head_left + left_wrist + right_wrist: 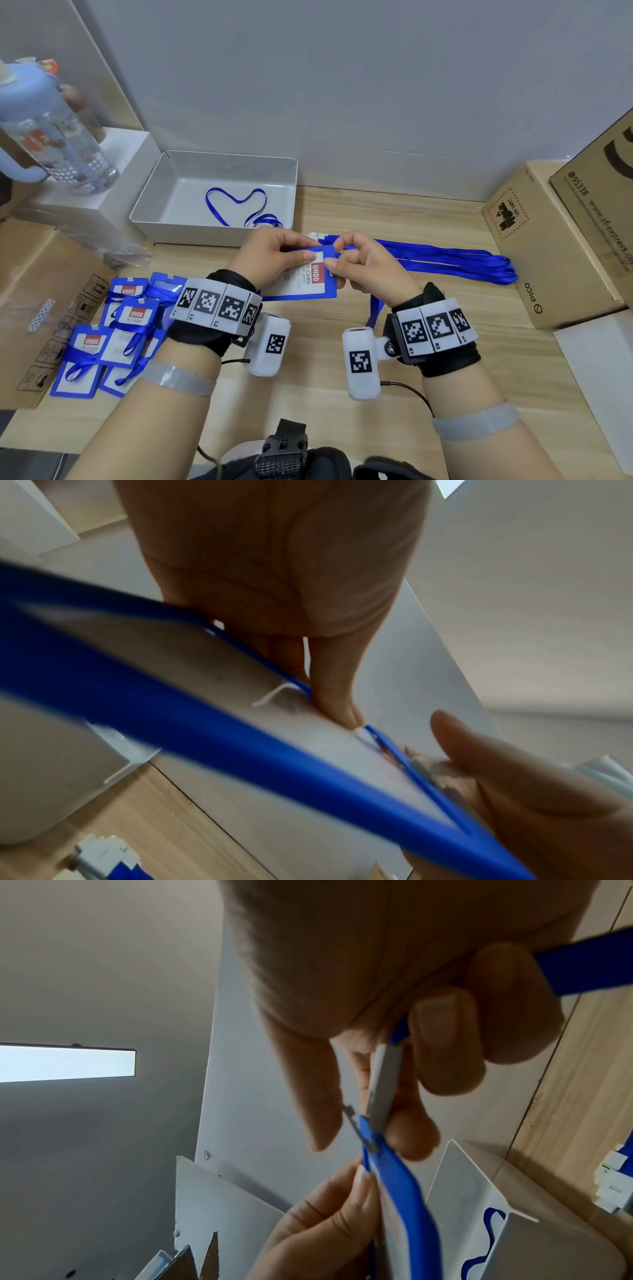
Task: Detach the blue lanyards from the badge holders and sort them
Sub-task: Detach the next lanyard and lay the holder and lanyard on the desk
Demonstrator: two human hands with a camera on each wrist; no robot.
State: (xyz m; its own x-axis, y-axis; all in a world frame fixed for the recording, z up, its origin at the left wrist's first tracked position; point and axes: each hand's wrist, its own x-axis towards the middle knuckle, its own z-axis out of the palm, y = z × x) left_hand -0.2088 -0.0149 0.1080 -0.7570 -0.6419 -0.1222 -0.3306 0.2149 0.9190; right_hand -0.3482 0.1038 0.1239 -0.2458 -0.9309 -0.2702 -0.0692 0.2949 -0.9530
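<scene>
An office-like workspace is showing here: a wood-grain desk (pixel 394 342) is sitting against grey partition walls (pixel 308 85), with courier cardboard boxes (pixel 561 246), a white sorting tray (pixel 219 236) and stacked ID badge holders (pixel 113 332) lying about.

The held badge holder (pixel 310 274) reads "UHOO ID CARD". The holders in the left pile (pixel 102 335) show "UHOO". The right box (pixel 548 246) says "PICO" and "UN 3481"; the far-right box (pixel 603 192) bears "95338".
</scene>
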